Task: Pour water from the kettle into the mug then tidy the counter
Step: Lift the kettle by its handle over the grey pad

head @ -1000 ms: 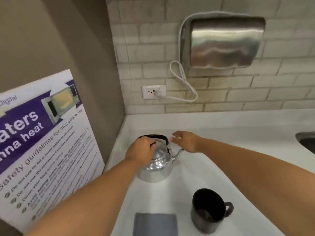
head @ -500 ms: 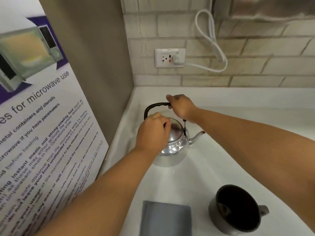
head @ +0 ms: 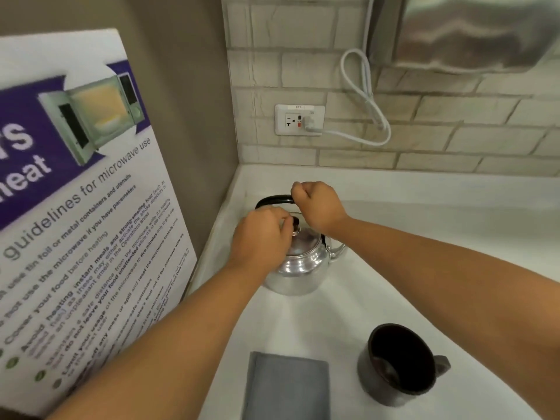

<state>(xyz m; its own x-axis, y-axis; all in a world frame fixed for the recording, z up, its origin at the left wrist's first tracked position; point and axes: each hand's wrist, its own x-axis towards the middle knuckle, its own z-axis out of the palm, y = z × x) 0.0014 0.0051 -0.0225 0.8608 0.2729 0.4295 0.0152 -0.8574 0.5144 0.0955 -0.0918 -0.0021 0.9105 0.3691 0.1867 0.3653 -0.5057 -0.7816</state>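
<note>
A shiny metal kettle (head: 298, 268) with a black hoop handle stands in the counter's back left corner, spout pointing right. My right hand (head: 318, 207) is closed around the top of the handle. My left hand (head: 262, 241) rests on the lid, fingers at the dark lid knob. A dark mug (head: 397, 363) stands at the front right, empty-looking, its handle to the right. A folded grey cloth (head: 288, 386) lies flat at the front, left of the mug.
A white counter (head: 439, 237) runs right. A microwave safety poster (head: 75, 207) leans against the left wall. On the tiled back wall are a socket (head: 300, 119) with a white cable and a steel dispenser (head: 478, 28).
My right hand went from hovering open beside the kettle to closing on its handle. My left hand stayed on the lid. The view tilted down and moved closer.
</note>
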